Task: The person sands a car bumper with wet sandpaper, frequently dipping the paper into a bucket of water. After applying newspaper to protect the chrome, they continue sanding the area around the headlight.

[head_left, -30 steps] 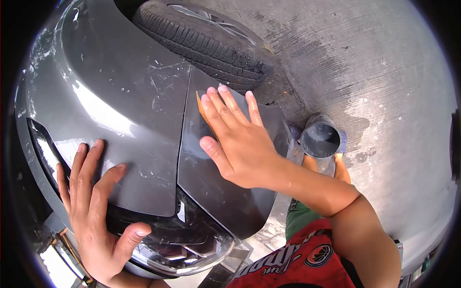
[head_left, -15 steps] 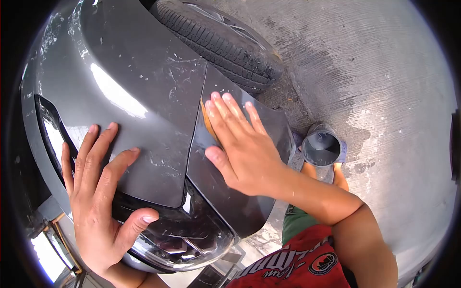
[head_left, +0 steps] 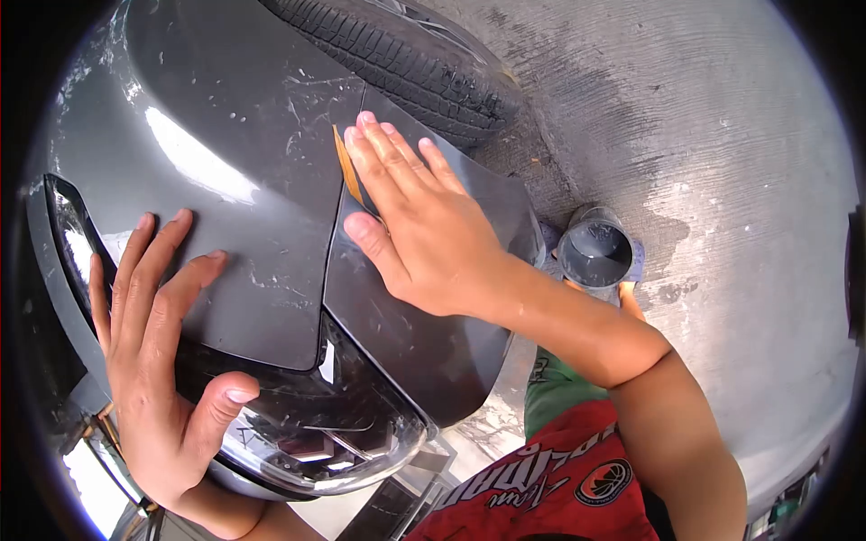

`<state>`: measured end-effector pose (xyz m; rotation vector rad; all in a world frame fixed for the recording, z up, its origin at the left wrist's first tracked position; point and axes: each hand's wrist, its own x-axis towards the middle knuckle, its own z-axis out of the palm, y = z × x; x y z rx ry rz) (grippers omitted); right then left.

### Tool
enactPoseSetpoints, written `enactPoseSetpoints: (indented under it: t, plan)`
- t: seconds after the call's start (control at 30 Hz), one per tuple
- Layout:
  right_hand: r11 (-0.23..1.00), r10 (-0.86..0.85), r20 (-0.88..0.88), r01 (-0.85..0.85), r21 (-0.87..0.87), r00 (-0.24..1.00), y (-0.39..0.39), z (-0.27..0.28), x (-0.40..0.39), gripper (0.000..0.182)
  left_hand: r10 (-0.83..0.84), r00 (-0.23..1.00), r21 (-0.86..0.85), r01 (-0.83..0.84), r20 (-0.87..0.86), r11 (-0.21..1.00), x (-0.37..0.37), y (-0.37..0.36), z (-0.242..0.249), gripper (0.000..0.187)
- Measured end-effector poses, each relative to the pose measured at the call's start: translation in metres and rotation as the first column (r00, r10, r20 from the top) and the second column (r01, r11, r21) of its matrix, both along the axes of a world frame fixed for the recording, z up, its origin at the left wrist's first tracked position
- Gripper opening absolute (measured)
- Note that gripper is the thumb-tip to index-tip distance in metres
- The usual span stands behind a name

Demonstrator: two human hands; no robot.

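Note:
My right hand (head_left: 419, 221) lies flat on the dark grey car bumper panel (head_left: 406, 352), fingers stretched toward the front wheel. Under its fingers it presses a sheet of sandpaper (head_left: 348, 169); only an orange-brown edge shows, along the panel seam. The rest of the sheet is hidden by the hand. My left hand (head_left: 153, 361) is spread, holding nothing, with its fingertips on the grey hood (head_left: 271, 243) and the thumb over the headlight (head_left: 316, 433). Pale scratches and white specks mark the hood.
The front tire (head_left: 406, 72) stands beyond the panel. On the concrete floor (head_left: 722, 180), near my feet, is a dark bucket (head_left: 595, 252) with liquid in it. A gap line separates hood and bumper panel.
My right hand has slid with the sandpaper up along the seam toward the wheel, exposing more of its orange-brown edge. My left hand stays on the hood; the whole view has shifted slightly.

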<state>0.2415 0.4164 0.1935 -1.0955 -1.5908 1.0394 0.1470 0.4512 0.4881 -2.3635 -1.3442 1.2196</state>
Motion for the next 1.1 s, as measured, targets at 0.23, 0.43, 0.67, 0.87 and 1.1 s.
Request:
enactPoseSetpoints:
  t: [0.23, 0.43, 0.67, 0.87, 1.1]
  plan:
    - [0.994, 0.088, -0.062, -0.092, -0.061, 0.994, -0.018, -0.005, 0.005, 0.077, 0.019, 1.000, -0.019, -0.019, -0.014, 1.000, 0.005, 0.001, 0.002, 0.092]
    - [0.997, 0.062, -0.088, -0.066, -0.043, 0.994, -0.020, -0.012, 0.001, 0.077, 0.025, 0.999, -0.012, -0.025, -0.031, 1.000, 0.004, 0.006, -0.004, 0.097]
    - [0.973, 0.160, -0.289, -0.200, -0.113, 0.944, -0.086, -0.034, 0.004, 0.079, 0.076, 0.997, -0.050, -0.075, 0.020, 0.996, 0.009, 0.007, -0.005, 0.092]
    - [0.976, 0.162, -0.284, -0.196, -0.097, 0.945, -0.053, -0.058, 0.008, 0.079, 0.066, 0.998, -0.024, -0.067, -0.024, 0.997, 0.006, 0.006, -0.003, 0.093]
    - [0.801, 0.042, -0.254, -0.185, -0.569, 0.966, -0.063, -0.120, 0.016, 0.077, 0.037, 0.994, -0.017, -0.038, -0.100, 0.999, 0.005, 0.006, -0.004, 0.094]
